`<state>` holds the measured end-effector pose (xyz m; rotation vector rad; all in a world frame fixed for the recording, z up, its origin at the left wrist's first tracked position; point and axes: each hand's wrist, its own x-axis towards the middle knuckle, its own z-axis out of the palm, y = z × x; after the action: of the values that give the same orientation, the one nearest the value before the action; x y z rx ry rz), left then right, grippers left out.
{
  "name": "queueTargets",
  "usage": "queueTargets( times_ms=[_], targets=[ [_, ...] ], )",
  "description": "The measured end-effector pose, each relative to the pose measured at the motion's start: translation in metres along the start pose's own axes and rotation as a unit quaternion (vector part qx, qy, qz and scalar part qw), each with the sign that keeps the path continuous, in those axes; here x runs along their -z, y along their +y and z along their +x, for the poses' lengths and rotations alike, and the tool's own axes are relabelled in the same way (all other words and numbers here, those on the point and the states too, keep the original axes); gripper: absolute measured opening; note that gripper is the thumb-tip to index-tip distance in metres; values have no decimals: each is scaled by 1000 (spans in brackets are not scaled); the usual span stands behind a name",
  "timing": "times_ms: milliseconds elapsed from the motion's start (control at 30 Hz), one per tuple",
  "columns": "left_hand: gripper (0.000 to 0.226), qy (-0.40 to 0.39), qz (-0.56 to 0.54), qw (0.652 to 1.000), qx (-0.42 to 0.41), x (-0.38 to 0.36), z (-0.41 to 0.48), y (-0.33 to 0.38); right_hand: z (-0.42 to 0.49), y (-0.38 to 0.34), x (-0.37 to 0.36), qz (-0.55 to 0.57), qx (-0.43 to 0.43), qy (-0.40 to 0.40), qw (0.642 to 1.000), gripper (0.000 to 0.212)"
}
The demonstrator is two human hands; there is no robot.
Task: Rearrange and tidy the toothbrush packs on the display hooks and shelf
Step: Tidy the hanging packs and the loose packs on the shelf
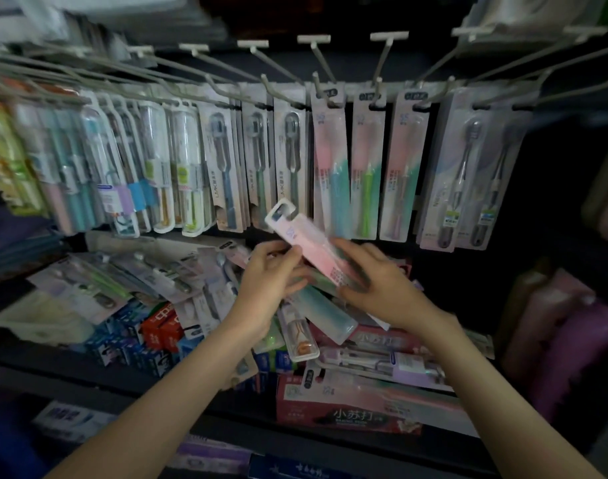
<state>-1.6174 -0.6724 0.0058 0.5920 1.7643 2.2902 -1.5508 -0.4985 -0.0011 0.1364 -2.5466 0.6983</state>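
A pink and white toothbrush pack (304, 238) is tilted in the air below the row of hooks, its hang hole end up and to the left. My left hand (273, 276) holds its middle from the left, thumb on top. My right hand (375, 278) grips its lower end from the right. Matching pink and teal packs (331, 167) hang on the display hooks (321, 88) just above. A heap of loose toothbrush packs (164, 274) lies on the shelf (88, 375) under my hands.
Several rows of other toothbrush packs hang to the left (150, 160) and right (475, 167). Toothpaste boxes (357, 406) and small blue and red boxes (147, 333) crowd the shelf front. Pink and purple bundles (565, 340) stand at the right. A pale tray (40, 319) sits at the left.
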Motion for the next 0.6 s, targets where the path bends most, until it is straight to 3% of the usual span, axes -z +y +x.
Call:
queueTargets(
  times_ms=[100, 167, 267, 333, 433, 600],
  targets=[
    [37, 5, 135, 984, -112, -4, 13, 11, 3, 2, 24, -19, -20, 93, 995, 75],
    [53, 11, 256, 946, -200, -7, 26, 18, 6, 5, 37, -55, -16, 153, 987, 74],
    [67, 21, 416, 853, -313, -15, 54, 32, 17, 3, 52, -131, -18, 189, 973, 75],
    [72, 33, 510, 774, -375, -22, 77, 40, 27, -4, 59, -175, -33, 211, 961, 74],
    [84, 44, 612, 681, -399, -31, 107, 46, 42, -13, 60, -243, -61, 241, 938, 71],
    [90, 23, 636, 663, -393, -49, 121, 48, 67, -12, 54, -278, -136, 235, 921, 68]
  ],
)
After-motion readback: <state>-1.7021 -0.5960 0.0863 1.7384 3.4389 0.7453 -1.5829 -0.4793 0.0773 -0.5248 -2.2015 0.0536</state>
